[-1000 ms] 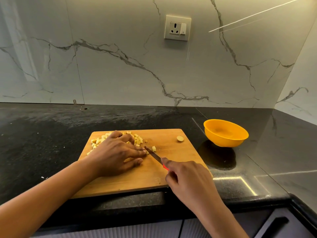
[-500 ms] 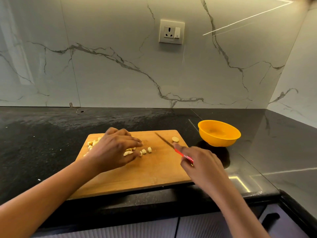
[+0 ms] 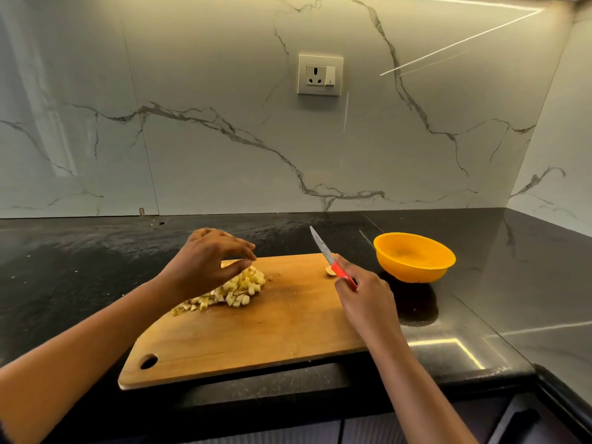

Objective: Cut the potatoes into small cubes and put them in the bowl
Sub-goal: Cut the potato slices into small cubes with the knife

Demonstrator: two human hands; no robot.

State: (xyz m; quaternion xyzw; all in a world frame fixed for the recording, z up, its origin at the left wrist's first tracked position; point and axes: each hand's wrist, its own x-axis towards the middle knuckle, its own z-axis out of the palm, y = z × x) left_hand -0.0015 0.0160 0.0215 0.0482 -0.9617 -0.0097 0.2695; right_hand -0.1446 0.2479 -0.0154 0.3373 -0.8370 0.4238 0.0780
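Head view, looking down. Mid-frame, flat on the black table point(image 3: 96, 267): a wooden board point(image 3: 256, 331), near edge at the table's lip, hanging hole at lower left.

Left of centre on the board: cubes point(image 3: 237, 288), pale yellow, heaped in one tight pile. Probably kept together for moving in one go.

Hovering just above that pile: left hand point(image 3: 208, 264), fingers loosely curved over the thumb, gripping nothing visible. Released, then, and cupped as if ready to gather or guard the heap.

Right of centre: right hand point(image 3: 365, 296), clenched round the red handle of the knife point(image 3: 333, 265). Blade clear of the board, angled toward upper left, tip over the far table. Pointed up and away from the other hand, likely for safety between cuts.

Just beneath the blade's heel, at the board's far right edge: one small round slice point(image 3: 330, 270), uncut, partly hidden by the knife.

Further right, off the board on the table: orange bowl point(image 3: 413, 270), upright, near the board's corner, handy for a scrape-across. Seems to hold no potato.

Judging from this: cutting nearly done, transfer not yet begun.

Top of frame: marble wall point(image 3: 192, 91) with a socket point(image 3: 320, 74).

Risk worth watching: cubes spilling onto the table across the gap between board and bowl.
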